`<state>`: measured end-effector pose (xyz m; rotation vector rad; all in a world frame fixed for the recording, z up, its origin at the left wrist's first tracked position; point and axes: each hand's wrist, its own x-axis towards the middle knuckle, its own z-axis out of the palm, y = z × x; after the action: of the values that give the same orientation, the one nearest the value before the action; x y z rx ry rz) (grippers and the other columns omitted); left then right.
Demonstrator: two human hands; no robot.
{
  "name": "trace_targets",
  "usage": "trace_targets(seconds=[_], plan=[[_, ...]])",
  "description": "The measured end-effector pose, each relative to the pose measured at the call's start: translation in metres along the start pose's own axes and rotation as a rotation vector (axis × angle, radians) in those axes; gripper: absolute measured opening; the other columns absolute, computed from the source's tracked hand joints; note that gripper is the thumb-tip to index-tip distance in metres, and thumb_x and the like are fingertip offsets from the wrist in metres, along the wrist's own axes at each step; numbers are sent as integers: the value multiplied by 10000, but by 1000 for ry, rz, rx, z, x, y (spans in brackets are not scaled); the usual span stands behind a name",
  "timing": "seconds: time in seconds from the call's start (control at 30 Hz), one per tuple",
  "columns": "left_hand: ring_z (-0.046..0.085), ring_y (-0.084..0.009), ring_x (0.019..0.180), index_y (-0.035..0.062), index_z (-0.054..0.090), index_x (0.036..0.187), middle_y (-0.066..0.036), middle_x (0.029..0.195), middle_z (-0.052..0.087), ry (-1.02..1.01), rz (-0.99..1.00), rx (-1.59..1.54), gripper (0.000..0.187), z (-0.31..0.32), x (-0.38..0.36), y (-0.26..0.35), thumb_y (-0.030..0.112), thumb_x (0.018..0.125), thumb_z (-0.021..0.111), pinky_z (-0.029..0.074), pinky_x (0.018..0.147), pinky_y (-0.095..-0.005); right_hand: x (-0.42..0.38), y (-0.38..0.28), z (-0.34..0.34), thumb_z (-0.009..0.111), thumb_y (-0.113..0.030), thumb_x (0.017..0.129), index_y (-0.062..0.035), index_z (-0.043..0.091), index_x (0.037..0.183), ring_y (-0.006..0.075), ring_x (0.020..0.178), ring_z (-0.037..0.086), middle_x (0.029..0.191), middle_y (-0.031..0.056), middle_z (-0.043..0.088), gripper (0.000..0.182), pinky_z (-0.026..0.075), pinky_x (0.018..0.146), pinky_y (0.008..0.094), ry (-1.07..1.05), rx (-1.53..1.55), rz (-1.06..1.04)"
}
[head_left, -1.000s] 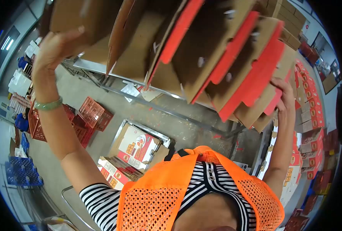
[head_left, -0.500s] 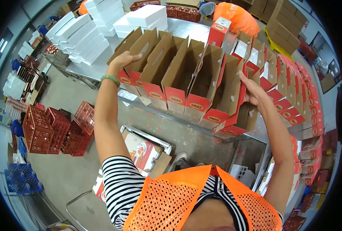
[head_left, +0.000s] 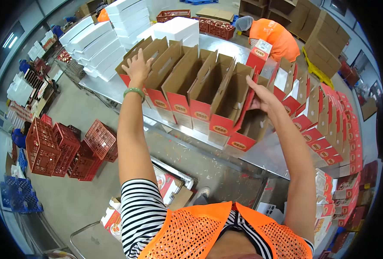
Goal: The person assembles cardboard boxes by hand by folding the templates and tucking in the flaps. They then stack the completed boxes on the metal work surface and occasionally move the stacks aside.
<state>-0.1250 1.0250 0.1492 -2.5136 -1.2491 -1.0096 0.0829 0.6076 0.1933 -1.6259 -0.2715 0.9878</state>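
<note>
A row of open red-and-brown cardboard boxes [head_left: 201,108] stands side by side on a metal table [head_left: 260,156]. At the row's left end, my left hand [head_left: 137,69], with a green bracelet at the wrist, is over the first boxes, its fingers spread and nothing in them. My right hand [head_left: 262,97] is at the right end, thumb over the upper edge of a box [head_left: 250,132] and fingers against its side; part of the fingers is hidden. The boxes are upright, their tops open, and pressed close together.
White foam boxes [head_left: 97,47] are stacked at the table's far left. More red boxes [head_left: 325,125] line the right side. Across the table a person in an orange vest [head_left: 274,36] bends down. Red crates [head_left: 42,146] stand on the floor at left.
The row of boxes has shifted left and closer together, with my right hand moving left beside it. My left hand has come off the box edge and its fingers have spread.
</note>
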Motion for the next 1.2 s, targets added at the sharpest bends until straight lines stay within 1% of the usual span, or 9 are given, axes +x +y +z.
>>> trace_targets(seconds=[0.43, 0.57, 0.6, 0.7, 0.87, 0.93, 1.03, 1.1, 1.2], plan=[[13, -402, 1526, -28, -7, 1575, -273, 1639, 20, 5, -636, -1330, 1100, 4, -111, 3, 591, 916, 620, 96, 1233, -450, 49, -31, 65, 499, -605, 981, -7, 422, 1434, 428, 1211, 560, 1436, 230, 467, 755, 546, 820, 681, -92, -48, 46], [-79, -406, 1528, 19, -93, 1578, -229, 1651, -125, -170, -713, -1186, 1243, -6, -93, 35, 560, 832, 741, 68, 1229, -498, 95, -40, 74, 497, -644, 962, 16, 474, 1322, 411, 1010, 629, 1183, 230, 557, 753, 567, 771, 651, -32, -31, -30], [-61, -423, 1526, 19, -66, 1584, -239, 1657, -65, -111, -733, -1205, 1230, -2, -82, 35, 523, 824, 760, 65, 1224, -521, 105, -45, 79, 502, -664, 950, 32, 527, 1208, 390, 820, 690, 920, 210, 655, 742, 587, 719, 626, -11, -27, -90], [-35, -425, 1527, 21, -27, 1590, -257, 1652, 16, -67, -586, -1212, 1179, 39, -49, 4, 502, 842, 746, 66, 1227, -517, 122, -55, 109, 539, -691, 912, 36, 194, 1542, 600, 1411, 207, 1616, 275, 135, 1022, 501, 919, 690, -100, 32, -102], [582, -269, 1135, -56, 254, 1520, -222, 1453, 469, 266, -624, -961, 923, 54, -67, -2, 471, 902, 694, 507, 934, -380, 144, -56, 129, 663, -460, 931, 64, 343, 1469, 456, 1283, 505, 1474, 286, 416, 817, 543, 899, 563, -89, -100, -273], [369, -96, 695, -43, 278, 1509, -156, 1289, 536, -176, -719, -1152, 922, 52, -153, 41, 503, 895, 697, 394, 529, -255, 127, -50, 133, 653, -300, 939, 75, 441, 1407, 350, 1097, 632, 1317, 279, 544, 636, 532, 900, 414, 222, -431, -600], [409, -509, 1345, 20, 10, 1575, -288, 1532, 314, -1432, -1113, -1772, 1267, -24, -269, 119, 783, 773, 627, 360, 1074, -664, 53, -29, 116, 655, -285, 938, 73, 434, 1415, 350, 1138, 593, 1337, 280, 517, 636, 504, 958, 416, 341, -300, -1006], [216, -503, 1459, -5, -8, 1573, -409, 1560, 102, -1538, -1763, -2011, 1407, -38, -286, 167, 870, 661, 610, 239, 1139, -685, 9, 4, 96, 642, -272, 949, 67, 401, 1449, 346, 1242, 517, 1408, 272, 464, 650, 490, 978, 431, 535, -225, -993], [190, -502, 1466, -73, 1, 1545, -389, 1573, 92, -1127, -1749, -2511, 1474, 26, -274, 191, 893, 605, 597, 223, 1176, -643, 51, 103, 57, 583, -253, 989, 57, 459, 1413, 354, 1292, 479, 1403, 257, 484, 539, 435, 1043, 423, 637, -338, -742]])
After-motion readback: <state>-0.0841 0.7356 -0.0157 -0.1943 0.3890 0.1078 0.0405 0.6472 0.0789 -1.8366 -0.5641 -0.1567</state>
